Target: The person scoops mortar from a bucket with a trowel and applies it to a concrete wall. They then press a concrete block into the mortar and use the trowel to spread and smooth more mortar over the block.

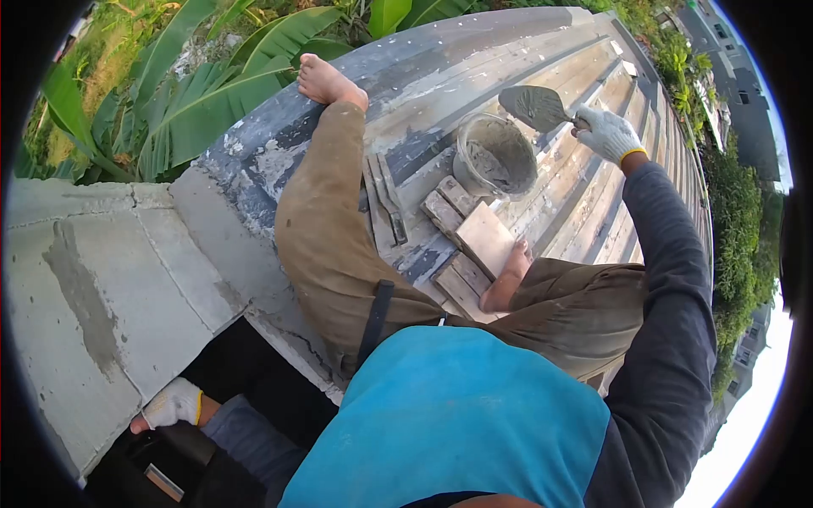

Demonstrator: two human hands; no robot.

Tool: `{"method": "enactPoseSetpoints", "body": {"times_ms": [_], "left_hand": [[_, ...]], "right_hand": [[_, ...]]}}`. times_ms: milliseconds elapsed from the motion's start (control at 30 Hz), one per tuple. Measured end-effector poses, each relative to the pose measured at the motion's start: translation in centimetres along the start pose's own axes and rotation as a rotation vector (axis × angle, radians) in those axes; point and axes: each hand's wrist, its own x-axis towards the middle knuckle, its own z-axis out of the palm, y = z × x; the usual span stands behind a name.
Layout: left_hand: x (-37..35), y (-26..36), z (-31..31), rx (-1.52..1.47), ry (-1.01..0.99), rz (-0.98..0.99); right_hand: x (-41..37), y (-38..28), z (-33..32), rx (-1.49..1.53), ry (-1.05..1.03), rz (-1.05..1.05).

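My right hand [608, 135], in a white knitted glove, is wrapped round the handle of a trowel [535, 107] with grey mortar on its blade. The blade is just above and right of a bucket [495, 156] of wet mortar standing on the metal roof. My left hand [172, 405], also gloved, is low at the left, by the lower edge of the grey block wall [127, 296], beside a dark opening. Its fingers are partly hidden, and whether it holds anything does not show.
A long metal tool [386, 200] lies beside my leg. Wooden blocks [461, 284] and a pale tile [487, 239] lie near my bare foot. The ribbed roof [584, 186] curves down to the right. Banana leaves [212, 102] grow beyond its edge.
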Motion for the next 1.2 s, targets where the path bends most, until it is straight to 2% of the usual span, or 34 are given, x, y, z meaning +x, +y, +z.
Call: {"method": "enactPoseSetpoints", "body": {"times_ms": [67,133,200,267,333,367,433,500,533,600,667,700,733,767,800,833,867,900,933,1100,1200], "left_hand": [[-0.1,-0.1,0.2,0.015,0.047,0.036],[-1.1,0.8,-2.0,0.035,0.022,0.044],[-0.7,0.8,-1.1,0.073,0.007,0.052],[0.1,0.4,2.1,-0.035,0.007,-0.050],[-0.5,1.2,0.5,0.034,0.012,-0.018],[-0.3,1.3,0.6,-0.064,-0.017,-0.070],[-0.8,1.8,-0.3,-0.157,-0.046,-0.114],[-2.0,2.6,-2.3,0.034,-0.026,-0.041],[-1.5,2.2,-0.5,0.040,-0.028,-0.033],[-0.3,1.0,3.2,-0.139,-0.101,-0.135],[0.6,1.3,3.2,-0.298,0.037,-0.099],[2.0,-0.8,-0.1,-0.439,0.141,-0.044],[3.8,-7.2,-5.4,-0.668,0.213,-0.005],[4.9,-16.4,-16.1,-1.023,0.238,-0.054],[3.6,-24.8,-27.4,-1.388,0.258,-0.121],[0.8,-33.2,-36.5,-1.626,0.297,-0.185],[-2.4,-39.1,-42.9,-1.715,0.343,-0.221],[-5.3,-42.5,-46.8,-1.724,0.398,-0.233],[-5.4,-42.5,-48.1,-1.704,0.439,-0.201],[-4.8,-40.3,-46.8,-1.635,0.549,-0.301],[-4.9,-39.6,-46.8,-1.588,0.551,-0.299]], "right_hand": [[-0.5,1.1,2.6,-0.148,-0.111,0.034],[-0.5,1.5,6.3,-0.157,-0.016,-0.069],[0.8,0.4,9.8,-0.219,-0.138,-0.010],[1.9,-0.8,12.8,-0.184,-0.197,0.011],[2.9,-2.0,15.9,-0.171,-0.192,-0.007],[3.5,-2.4,17.0,-0.167,-0.183,-0.028],[4.1,-3.2,17.8,-0.177,-0.214,-0.074],[4.7,-3.4,18.2,-0.174,-0.269,-0.152],[4.9,-3.3,18.1,-0.165,-0.272,-0.152],[5.4,-3.2,17.7,-0.113,-0.343,-0.220],[5.8,-3.0,18.8,-0.060,-0.331,-0.221],[5.5,-3.2,18.5,-0.016,-0.264,-0.244],[5.5,-3.5,18.5,-0.001,-0.242,-0.241],[5.8,-3.5,18.8,0.027,-0.255,-0.219],[5.7,-3.3,18.7,0.080,-0.208,-0.222],[5.8,-2.2,20.2,0.062,-0.159,-0.216],[6.1,-1.4,21.4,0.107,-0.128,-0.148],[5.9,-0.7,21.7,0.115,-0.104,-0.118],[5.9,0.2,22.1,0.125,-0.113,-0.106],[4.3,2.2,24.4,0.322,0.001,-0.024],[3.2,2.8,24.6,0.362,-0.068,0.013]]}}
